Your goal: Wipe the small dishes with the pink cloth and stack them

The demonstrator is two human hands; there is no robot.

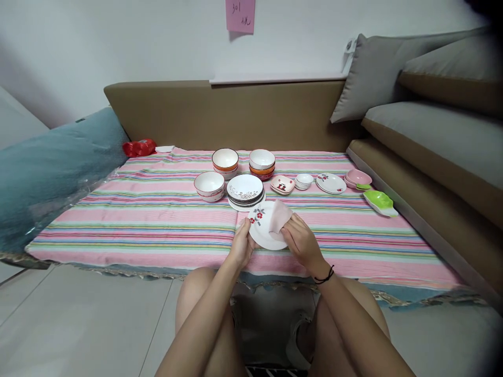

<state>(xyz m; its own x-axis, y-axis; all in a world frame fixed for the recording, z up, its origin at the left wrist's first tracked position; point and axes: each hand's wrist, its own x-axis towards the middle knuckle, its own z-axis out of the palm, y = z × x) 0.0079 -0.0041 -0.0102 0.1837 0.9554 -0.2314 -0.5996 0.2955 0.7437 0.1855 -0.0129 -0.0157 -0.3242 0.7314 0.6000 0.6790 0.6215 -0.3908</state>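
Observation:
A white plate (261,238) with red flowers and grey leaves is held tilted above the near part of the striped cloth. My left hand (242,245) grips its left rim, thumb on top. In my right hand (301,238) is a pale pink cloth (280,216), which lies against the plate's upper right face; my fingers partly cover it. Just behind stands a stack of plates (245,188), the top one white with a dark rim and a floral pattern. A white bowl with a red rim (209,184) sits to the left of that stack.
Stacked bowls (225,159) and more bowls (262,161) stand farther back. Rightward are square dishes (282,184), small white dishes (304,181), flowered plates (331,183), pink bowls (357,179) and a green dish (380,202). A red bundle (139,147) lies back left; cushions (436,125) rise at right.

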